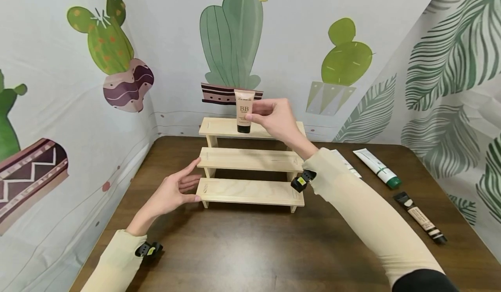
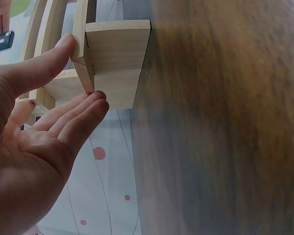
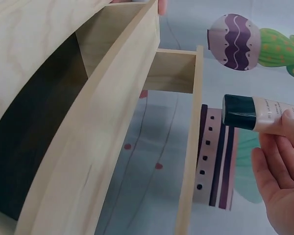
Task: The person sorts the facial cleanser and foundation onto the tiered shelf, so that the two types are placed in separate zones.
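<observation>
My right hand [image 1: 275,118] pinches a small beige BB cream tube [image 1: 244,109] between thumb and fingers. Its black cap points down, over the left part of the top tier of a three-tier wooden display rack [image 1: 250,189]. In the right wrist view a gap shows between the cap [image 3: 239,112] and the top board [image 3: 198,98]. At the rack's left end, my left hand [image 1: 172,192] touches the boards with fairly straight fingers. The left wrist view has its thumb [image 2: 49,63] on the lowest board's front edge and its fingertips [image 2: 99,98] by that board's other corner.
Right of the rack on the brown table [image 1: 242,248] lie a white tube with a green cap [image 1: 377,169] and a black-and-beige tube [image 1: 420,218]. Another white tube [image 1: 346,163] is partly hidden by my right sleeve. A cactus-print cloth [image 1: 176,44] hangs behind the table.
</observation>
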A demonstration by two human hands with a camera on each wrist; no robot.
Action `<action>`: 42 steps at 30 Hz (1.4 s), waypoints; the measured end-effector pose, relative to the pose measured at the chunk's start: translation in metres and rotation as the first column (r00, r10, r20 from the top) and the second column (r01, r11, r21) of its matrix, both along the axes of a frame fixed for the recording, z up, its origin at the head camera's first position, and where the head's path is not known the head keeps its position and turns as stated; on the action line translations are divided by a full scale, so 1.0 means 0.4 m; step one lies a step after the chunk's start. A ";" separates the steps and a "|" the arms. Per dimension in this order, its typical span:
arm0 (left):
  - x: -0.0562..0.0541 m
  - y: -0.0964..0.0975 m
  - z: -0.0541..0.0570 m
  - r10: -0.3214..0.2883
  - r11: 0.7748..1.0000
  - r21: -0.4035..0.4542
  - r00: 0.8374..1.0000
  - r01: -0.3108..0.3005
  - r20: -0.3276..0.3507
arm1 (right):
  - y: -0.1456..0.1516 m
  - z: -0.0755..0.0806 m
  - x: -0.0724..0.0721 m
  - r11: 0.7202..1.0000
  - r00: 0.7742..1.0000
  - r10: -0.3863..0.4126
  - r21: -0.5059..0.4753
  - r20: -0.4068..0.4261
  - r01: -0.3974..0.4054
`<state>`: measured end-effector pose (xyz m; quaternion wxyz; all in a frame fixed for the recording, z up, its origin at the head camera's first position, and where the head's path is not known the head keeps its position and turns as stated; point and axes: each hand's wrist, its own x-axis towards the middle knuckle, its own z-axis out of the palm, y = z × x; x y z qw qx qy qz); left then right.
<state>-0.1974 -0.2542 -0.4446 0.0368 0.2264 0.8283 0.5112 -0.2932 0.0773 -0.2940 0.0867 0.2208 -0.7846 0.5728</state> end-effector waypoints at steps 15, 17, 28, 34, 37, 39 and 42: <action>-0.003 0.003 0.000 0.006 1.000 -0.002 1.000 -0.006 -0.008 | -0.103 -0.028 -0.078 0.999 1.000 0.016 -0.039 0.023 -0.015; -0.004 0.003 -0.001 0.008 1.000 -0.006 1.000 -0.008 -0.009 | -0.110 -0.031 -0.083 0.999 1.000 0.020 -0.036 0.012 -0.019; 0.001 0.001 0.005 0.022 1.000 -0.015 0.999 -0.021 0.024 | -0.143 -0.038 -0.099 0.999 1.000 0.015 -0.032 0.015 -0.015; 0.001 0.001 0.004 0.023 1.000 -0.011 1.000 -0.022 0.021 | -0.150 -0.045 -0.108 1.000 1.000 0.028 -0.011 -0.013 -0.028; 0.000 0.000 0.002 0.017 1.000 -0.006 1.000 -0.017 0.026 | -0.149 -0.050 -0.113 1.000 1.000 0.029 -0.010 -0.009 -0.029; -0.001 -0.001 0.000 0.015 1.000 -0.002 1.000 -0.015 0.027 | -0.148 -0.051 -0.115 1.000 1.000 0.027 -0.002 -0.012 -0.027; -0.002 -0.003 -0.002 0.016 1.000 0.001 1.000 -0.016 0.026 | -0.146 -0.051 -0.116 1.000 1.000 0.024 0.012 -0.013 -0.024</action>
